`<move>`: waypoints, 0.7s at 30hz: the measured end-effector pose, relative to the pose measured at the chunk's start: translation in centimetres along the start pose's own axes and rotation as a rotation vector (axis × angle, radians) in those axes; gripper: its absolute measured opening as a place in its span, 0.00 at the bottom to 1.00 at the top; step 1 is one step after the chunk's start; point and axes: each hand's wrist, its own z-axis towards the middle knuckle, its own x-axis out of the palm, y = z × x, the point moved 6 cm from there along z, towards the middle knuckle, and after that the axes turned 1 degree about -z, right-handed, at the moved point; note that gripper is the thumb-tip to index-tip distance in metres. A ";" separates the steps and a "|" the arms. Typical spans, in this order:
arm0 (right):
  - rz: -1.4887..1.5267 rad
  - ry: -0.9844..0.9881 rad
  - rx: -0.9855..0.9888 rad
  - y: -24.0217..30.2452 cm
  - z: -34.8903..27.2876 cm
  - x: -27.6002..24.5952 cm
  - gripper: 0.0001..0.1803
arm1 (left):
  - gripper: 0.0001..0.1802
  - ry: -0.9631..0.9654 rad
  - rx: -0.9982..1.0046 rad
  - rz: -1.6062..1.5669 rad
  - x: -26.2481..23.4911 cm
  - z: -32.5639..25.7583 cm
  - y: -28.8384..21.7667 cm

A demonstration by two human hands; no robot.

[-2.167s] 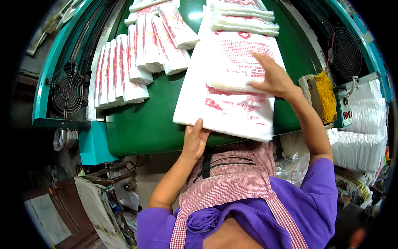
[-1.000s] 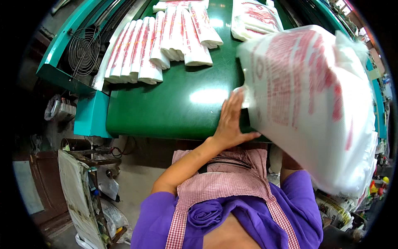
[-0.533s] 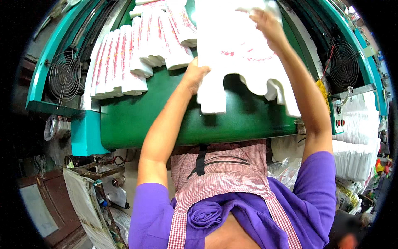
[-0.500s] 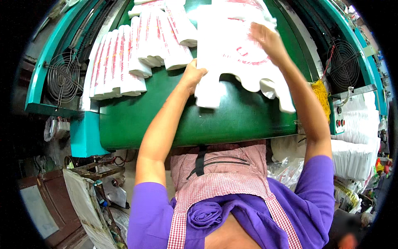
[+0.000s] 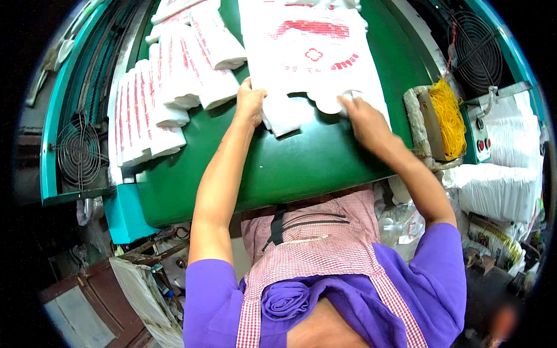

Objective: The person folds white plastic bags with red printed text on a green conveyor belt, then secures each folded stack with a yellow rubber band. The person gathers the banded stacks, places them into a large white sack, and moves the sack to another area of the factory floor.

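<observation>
A flat stack of white plastic carrier bags with red print lies on the green belt, its handle ends toward me. My left hand is closed on the left edge of the stack, beside the left handle. My right hand pinches the near edge by the cutout at the right handle; it is slightly blurred, and the bag's edge under its fingers is partly hidden. Left of the stack lie several rolled or folded bundles of the same bags, side by side and overlapping.
The green belt runs between teal side frames with round wire guards. At its right edge a box holds yellow ties, beside a control box with red buttons. White bag piles stand farther right.
My right hand has come down from the printed face of the bags to their near edge. The stack now lies flatter and straighter. My left hand stays at its left edge; the view has shifted.
</observation>
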 end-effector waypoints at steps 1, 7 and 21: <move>0.106 0.060 -0.028 1.4 -2.5 -0.4 0.30 | 0.29 -0.016 0.012 0.001 0.6 -0.3 -0.2; 0.884 0.059 0.019 2.4 -14.6 -5.3 0.27 | 0.34 0.114 0.092 0.172 -1.1 -1.0 0.4; 0.333 -1.036 1.124 -36.0 -42.5 -7.3 0.25 | 0.31 -0.057 0.113 0.488 -1.2 -14.2 0.0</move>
